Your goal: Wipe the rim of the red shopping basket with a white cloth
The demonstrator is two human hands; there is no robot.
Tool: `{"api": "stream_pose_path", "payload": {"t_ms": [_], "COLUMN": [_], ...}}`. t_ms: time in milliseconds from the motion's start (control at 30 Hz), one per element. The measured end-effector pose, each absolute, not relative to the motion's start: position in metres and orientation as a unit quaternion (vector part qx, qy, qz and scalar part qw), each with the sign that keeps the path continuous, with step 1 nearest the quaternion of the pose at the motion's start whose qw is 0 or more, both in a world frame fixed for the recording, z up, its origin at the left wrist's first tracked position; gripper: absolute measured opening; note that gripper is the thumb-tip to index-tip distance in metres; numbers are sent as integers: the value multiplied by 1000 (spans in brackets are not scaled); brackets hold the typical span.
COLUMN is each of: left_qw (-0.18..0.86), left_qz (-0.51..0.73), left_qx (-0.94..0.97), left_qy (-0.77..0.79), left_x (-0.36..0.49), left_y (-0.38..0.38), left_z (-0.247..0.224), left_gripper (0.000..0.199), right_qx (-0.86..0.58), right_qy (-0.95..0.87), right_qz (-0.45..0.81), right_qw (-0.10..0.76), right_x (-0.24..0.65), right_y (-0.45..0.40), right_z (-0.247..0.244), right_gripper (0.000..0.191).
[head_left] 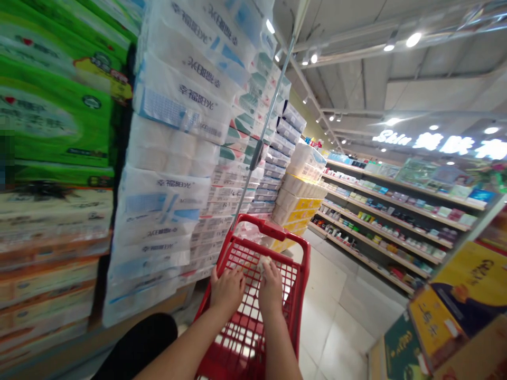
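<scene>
A red shopping basket cart (303, 264) with a lattice body stands in front of me, its red handle raised at the far end. Over the basket, my left hand (227, 287) is loosely curved near the left rim, fingers apart, and nothing shows in it. My right hand (271, 285) is beside it over the lattice, fingers closed round a small crumpled white piece (264, 262) that looks like tissue. Whether either hand touches the lattice is hard to tell.
Tall stacks of toilet paper packs (174, 153) line the left, with green tissue packs (55, 105) nearer. A thin metal pole (273, 105) rises beside the cart. Tiled floor (328, 306) runs right of it, toward stocked shelves (388, 221). Yellow boxes (471, 285) stand at the near right.
</scene>
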State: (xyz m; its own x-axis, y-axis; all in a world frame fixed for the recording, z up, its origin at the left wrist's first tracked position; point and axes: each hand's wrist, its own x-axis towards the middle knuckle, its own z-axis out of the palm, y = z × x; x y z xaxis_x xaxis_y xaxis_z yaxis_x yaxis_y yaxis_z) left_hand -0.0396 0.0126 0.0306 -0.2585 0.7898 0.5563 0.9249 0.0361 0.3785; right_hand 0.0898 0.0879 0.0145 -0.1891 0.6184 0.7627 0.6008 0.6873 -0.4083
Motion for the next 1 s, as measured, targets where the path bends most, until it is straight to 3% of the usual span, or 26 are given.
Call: {"api": "stream_pose_path", "payload": {"t_ms": [233, 1000], "left_qw": [91, 72], "left_qz": [-345, -351], "left_qx": [-615, -635], "left_qy": [-703, -684], "left_x": [-42, -33], "left_y": [9, 1], "left_z": [27, 27], "left_gripper": [21, 31], "right_qx": [-366, -368], "right_qy": [-788, -792], "right_qz": [40, -19], "right_qw": [494, 487], "right_x": [91, 100], "right_y": [79, 75], "right_z": [16, 2], "right_gripper": [46, 49]}}
